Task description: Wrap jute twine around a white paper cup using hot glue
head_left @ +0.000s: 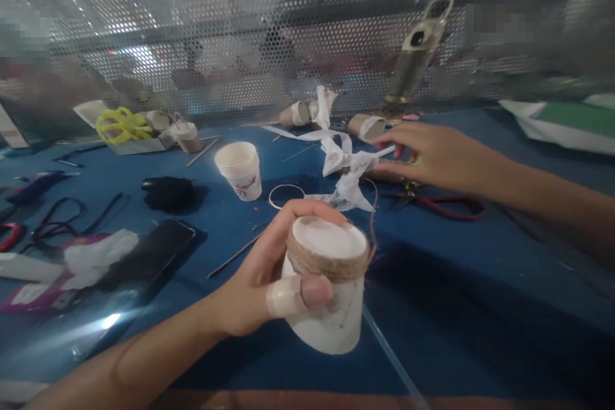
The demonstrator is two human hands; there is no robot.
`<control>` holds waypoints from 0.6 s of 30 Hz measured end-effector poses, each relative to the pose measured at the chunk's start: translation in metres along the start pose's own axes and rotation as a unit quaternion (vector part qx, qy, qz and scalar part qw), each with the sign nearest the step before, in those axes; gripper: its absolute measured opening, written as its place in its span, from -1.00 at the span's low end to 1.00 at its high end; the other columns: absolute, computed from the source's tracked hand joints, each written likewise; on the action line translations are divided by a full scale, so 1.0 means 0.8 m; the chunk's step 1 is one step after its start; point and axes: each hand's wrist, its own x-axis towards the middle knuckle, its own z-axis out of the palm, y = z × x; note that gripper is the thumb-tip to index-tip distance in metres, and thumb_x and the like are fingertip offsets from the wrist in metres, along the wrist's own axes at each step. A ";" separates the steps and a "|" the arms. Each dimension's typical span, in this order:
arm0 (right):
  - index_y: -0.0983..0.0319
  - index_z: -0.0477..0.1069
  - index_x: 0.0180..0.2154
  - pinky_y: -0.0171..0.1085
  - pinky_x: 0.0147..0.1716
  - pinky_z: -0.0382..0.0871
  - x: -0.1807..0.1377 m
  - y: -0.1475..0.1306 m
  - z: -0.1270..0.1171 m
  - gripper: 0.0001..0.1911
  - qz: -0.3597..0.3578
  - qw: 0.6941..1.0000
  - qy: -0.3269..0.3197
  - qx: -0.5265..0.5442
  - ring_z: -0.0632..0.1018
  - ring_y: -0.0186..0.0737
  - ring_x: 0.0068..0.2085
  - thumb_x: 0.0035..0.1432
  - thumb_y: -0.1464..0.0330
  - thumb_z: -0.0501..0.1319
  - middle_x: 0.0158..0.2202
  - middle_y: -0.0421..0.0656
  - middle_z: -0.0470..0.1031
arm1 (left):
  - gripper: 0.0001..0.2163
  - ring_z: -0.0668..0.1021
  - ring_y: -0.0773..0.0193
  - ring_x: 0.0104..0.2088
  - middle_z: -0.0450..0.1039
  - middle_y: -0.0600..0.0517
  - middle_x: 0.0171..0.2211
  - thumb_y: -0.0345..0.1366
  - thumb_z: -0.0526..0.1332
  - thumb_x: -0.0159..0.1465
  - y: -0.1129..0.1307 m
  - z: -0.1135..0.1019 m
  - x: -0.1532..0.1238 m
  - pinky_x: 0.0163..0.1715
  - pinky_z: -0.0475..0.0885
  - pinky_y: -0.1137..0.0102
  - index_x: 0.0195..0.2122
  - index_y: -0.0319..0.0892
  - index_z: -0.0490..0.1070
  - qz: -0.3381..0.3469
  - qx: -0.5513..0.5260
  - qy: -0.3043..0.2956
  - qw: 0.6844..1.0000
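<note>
My left hand (288, 275) is wrapped round an upside-down white paper cup (336, 320), with a bandage on the thumb. Brown twine (329, 262) circles the cup near its upper end, and a loose strand hangs at its right. Farther back, my right hand (423, 154) has its fingers curled at the white lace ribbon (358, 179). A short white piece shows between those fingers; whether it is part of the ribbon I cannot make out. Red-handled pliers (451, 205) lie just below the right hand.
Stacked paper cups (240, 170) stand left of centre. A phone (154, 256), a black bundle (170, 193) and yellow-handled scissors (122, 125) lie farther left. Cardboard rolls (295, 114) are by the perforated metal screen (230, 32). A clear stick (391, 355) lies in front.
</note>
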 end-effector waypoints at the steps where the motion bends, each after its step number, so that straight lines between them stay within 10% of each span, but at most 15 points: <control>1: 0.28 0.61 0.07 0.07 -0.03 0.48 0.015 0.012 0.006 -0.40 0.000 1.000 -0.015 -0.011 0.64 0.08 -0.11 0.19 -0.03 0.44 0.16 0.18 0.64 | -0.55 0.70 0.10 -0.06 0.61 -0.02 0.06 -0.25 0.46 0.31 -0.001 0.000 -0.001 -0.06 0.61 0.25 0.21 0.04 0.51 -0.008 -0.001 -0.002 1.000; 7: 0.19 0.52 -0.25 -0.11 -0.10 0.52 0.063 0.015 0.022 -0.73 -0.007 0.999 -0.026 0.028 0.59 -0.19 -0.23 0.43 0.14 0.34 -0.27 -0.19 0.61 | -0.56 0.69 0.07 -0.07 0.58 -0.02 0.05 -0.29 0.47 0.30 0.004 0.003 -0.002 -0.09 0.59 0.24 0.19 0.05 0.51 -0.042 -0.002 0.002 0.999; 12: 0.21 0.43 0.04 -0.20 -0.40 0.39 0.079 -0.022 0.016 -0.68 0.013 0.992 0.037 0.120 0.49 -0.29 -0.47 0.54 0.13 0.09 -0.21 -0.06 0.68 | -0.59 0.68 0.10 -0.05 0.57 0.00 0.04 -0.28 0.44 0.35 0.007 0.002 -0.001 -0.07 0.57 0.26 0.20 0.05 0.49 -0.060 0.002 -0.005 0.998; 18: 0.23 0.60 -0.39 -0.21 -0.12 0.44 0.098 -0.039 0.032 -0.87 -0.057 0.993 -0.053 0.091 0.58 -0.30 -0.33 0.14 0.36 0.49 -0.19 -0.19 0.73 | -0.61 0.67 0.13 -0.04 0.53 0.02 0.05 -0.19 0.44 0.39 0.010 0.005 -0.001 -0.05 0.55 0.27 0.21 0.09 0.47 -0.076 0.016 -0.007 0.997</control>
